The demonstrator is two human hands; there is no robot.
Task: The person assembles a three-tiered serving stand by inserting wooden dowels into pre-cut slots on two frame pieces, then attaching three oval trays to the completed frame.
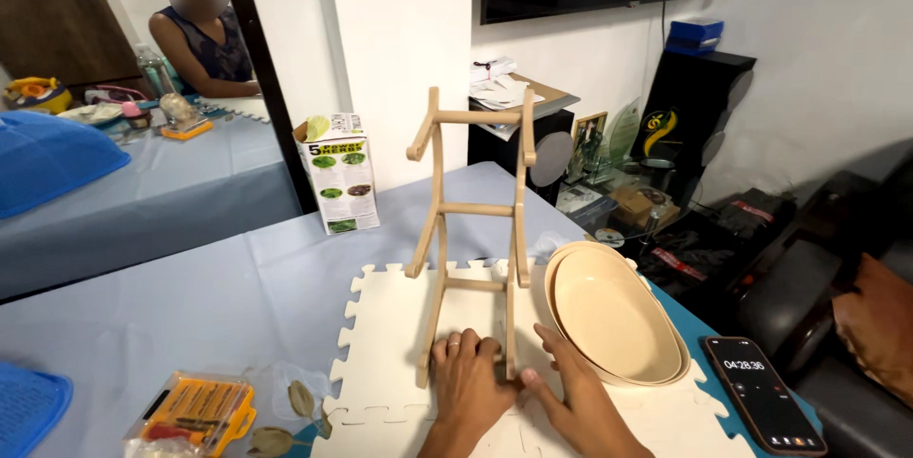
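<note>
While I look down through the head camera, my left hand (466, 377) grips the base of the upright wooden rack (475, 230) on the foam mat (380, 325), fingers curled around it. My right hand (575, 401) lies flat beside it, fingers spread, near the stacked beige bowls (613, 315).

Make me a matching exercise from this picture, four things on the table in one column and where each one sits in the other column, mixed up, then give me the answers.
Things:
1. tall light wooden stand
2. stacked cream oval bowls
3. black phone with a lit screen
4. orange case of small tools

Places:
A. near left corner of the table
B. on the white foam puzzle mat, its base under the left hand and right hand
C. near right edge of the table
D. just right of the stand

Pairs: 1-B, 2-D, 3-C, 4-A
</note>
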